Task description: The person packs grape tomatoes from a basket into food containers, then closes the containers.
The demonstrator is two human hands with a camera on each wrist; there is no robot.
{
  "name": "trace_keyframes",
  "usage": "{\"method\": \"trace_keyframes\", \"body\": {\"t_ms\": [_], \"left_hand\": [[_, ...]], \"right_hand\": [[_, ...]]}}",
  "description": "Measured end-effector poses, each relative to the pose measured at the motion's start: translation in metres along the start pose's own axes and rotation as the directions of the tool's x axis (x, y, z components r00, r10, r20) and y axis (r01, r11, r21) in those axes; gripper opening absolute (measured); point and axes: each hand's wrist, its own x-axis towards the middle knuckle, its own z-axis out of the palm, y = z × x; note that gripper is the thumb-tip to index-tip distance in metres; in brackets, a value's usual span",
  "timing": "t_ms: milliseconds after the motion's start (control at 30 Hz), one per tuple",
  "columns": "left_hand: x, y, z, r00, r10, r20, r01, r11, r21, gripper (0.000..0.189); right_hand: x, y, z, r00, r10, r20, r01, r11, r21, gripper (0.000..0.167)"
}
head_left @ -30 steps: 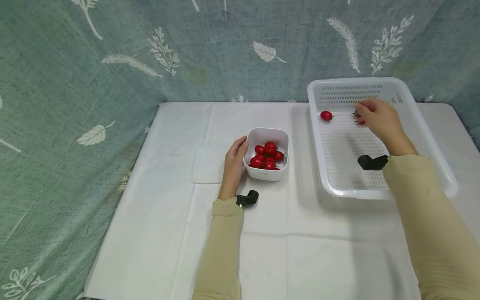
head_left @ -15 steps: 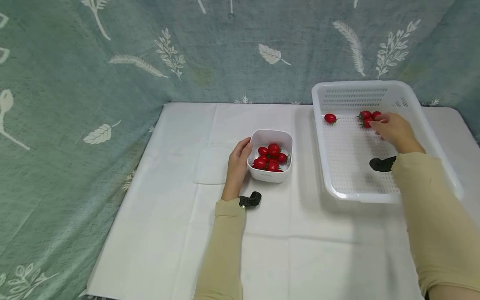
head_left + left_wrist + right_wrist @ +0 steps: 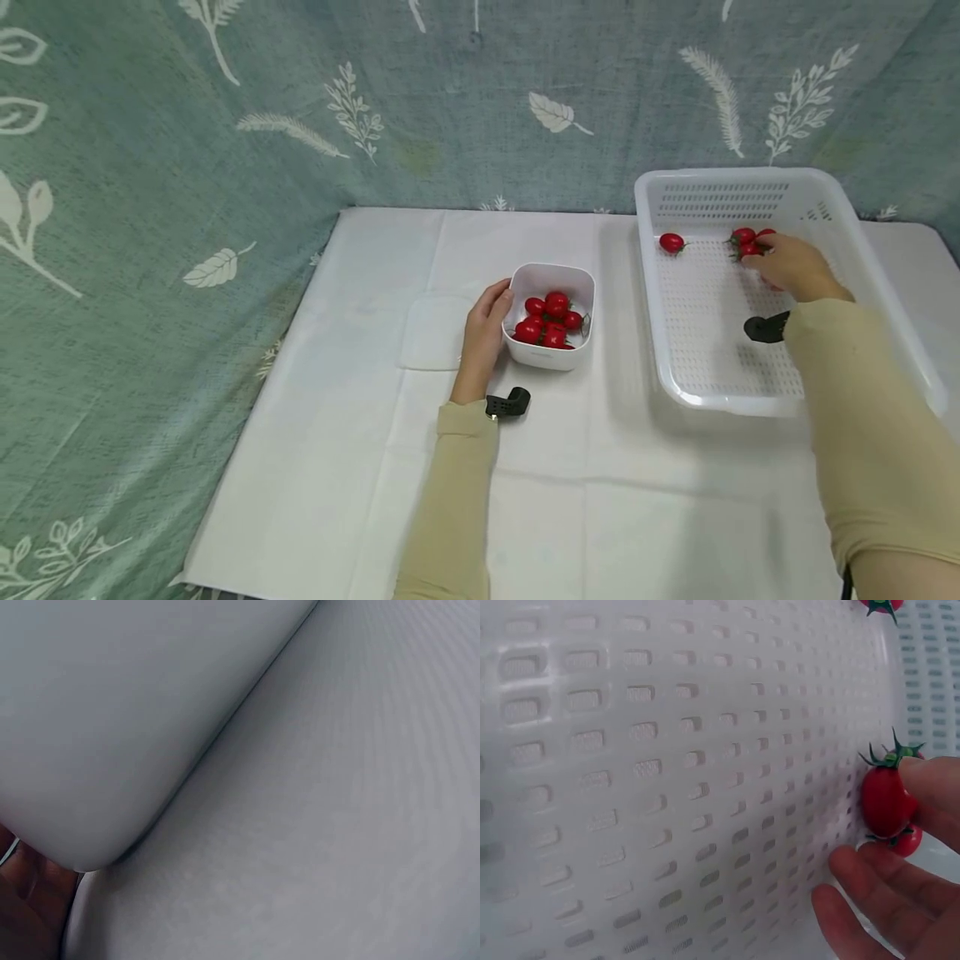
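Observation:
My left hand holds the left side of a small white square container; in the left wrist view its fingers show beside the container's smooth wall. Several red cherry tomatoes with green stems lie inside. Over at the right, my right hand is down in a white perforated basket. Thumb and index finger pinch one cherry tomato at its side, the other fingers spread beneath. Two more tomatoes sit right against it. Another cherry tomato lies apart near the basket's left wall.
A translucent square lid lies flat left of the container. White cloth covers the table. Green leaf-patterned fabric hangs behind and to the left. The basket's raised rim stands right of the container.
My right hand drew back to the right from the tomato cluster, then closed in on it again. My left hand stays on the container. The whole view shifted slightly.

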Motion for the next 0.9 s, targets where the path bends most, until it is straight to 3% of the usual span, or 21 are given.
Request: {"method": "trace_keyframes", "body": {"t_ms": [167, 400, 567, 800, 900], "left_hand": [[-0.002, 0.004, 0.000, 1.000, -0.011, 0.003, 0.011, 1.000, -0.005, 0.041], [-0.012, 0.025, 0.000, 1.000, 0.020, -0.002, -0.020, 1.000, 0.013, 0.041], [-0.007, 0.016, 0.000, 1.000, 0.004, -0.001, -0.004, 1.000, -0.004, 0.042], [-0.001, 0.003, 0.002, 1.000, 0.006, -0.016, -0.005, 1.000, 0.006, 0.041], [-0.001, 0.003, 0.002, 1.000, 0.004, -0.020, -0.003, 1.000, 0.006, 0.042]], "right_hand": [[0.002, -0.006, 0.004, 1.000, 0.025, 0.003, -0.025, 0.997, -0.067, 0.065], [0.004, -0.020, 0.011, 0.999, -0.017, 0.038, 0.022, 0.992, -0.128, 0.062], [0.003, -0.026, 0.012, 0.996, 0.018, 0.090, -0.006, 0.991, -0.131, 0.067], [0.006, -0.029, 0.008, 0.992, -0.017, 0.127, 0.026, 0.997, -0.074, 0.046], [0.006, -0.032, 0.007, 0.990, -0.021, 0.136, 0.026, 0.999, -0.036, 0.047]]}}
